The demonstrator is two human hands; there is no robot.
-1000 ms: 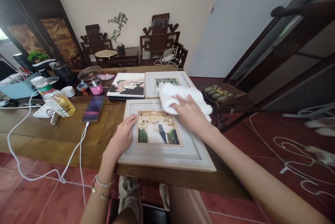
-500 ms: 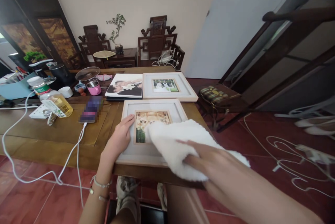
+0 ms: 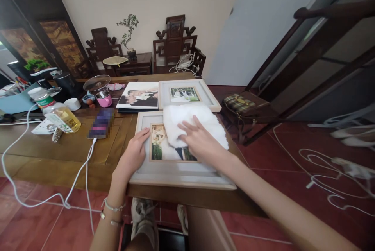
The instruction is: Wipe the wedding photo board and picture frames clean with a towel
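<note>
A light wooden picture frame [image 3: 181, 182] lies flat at the table's near edge, with a colour photo under its pane. My left hand [image 3: 135, 151] rests on the frame's left border, fingers stretched out over it. With bent, spread fingers, my right hand [image 3: 202, 139] presses a fluffy white cloth [image 3: 178, 120] onto the frame's upper right part. The cloth hides part of the photo and overlaps the frame's right border. Behind lie a second framed photo [image 3: 206, 94] and a white-edged photo print or album [image 3: 139, 86].
On the table's left are a phone [image 3: 101, 124] on a white cable, a bottle of yellow liquid [image 3: 66, 116], a pink cup [image 3: 104, 99] and a blue holder [image 3: 20, 100]. Right of the table, a plaid bag [image 3: 238, 104] sits on a chair. White cables [image 3: 331, 188] lie on the red floor.
My right hand has pushed the white cloth up and away from me, from the frame's lower right to its upper right. My left hand has stayed on the left border.
</note>
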